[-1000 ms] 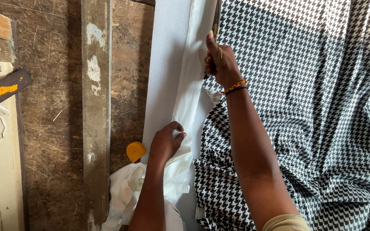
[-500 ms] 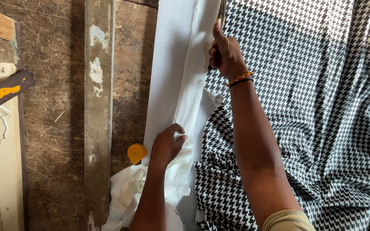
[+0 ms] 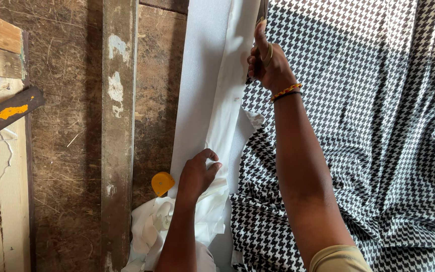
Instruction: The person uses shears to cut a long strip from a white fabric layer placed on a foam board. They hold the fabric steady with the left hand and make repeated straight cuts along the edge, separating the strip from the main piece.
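I see the houndstooth fabric [image 3: 368, 151] spread right of my right hand [image 3: 265, 65], which grips something dark, likely scissors, at the white cloth [image 3: 217, 116]. My left hand [image 3: 197, 174], nearer me, presses that cloth flat. If it slackens, the cut could wander.
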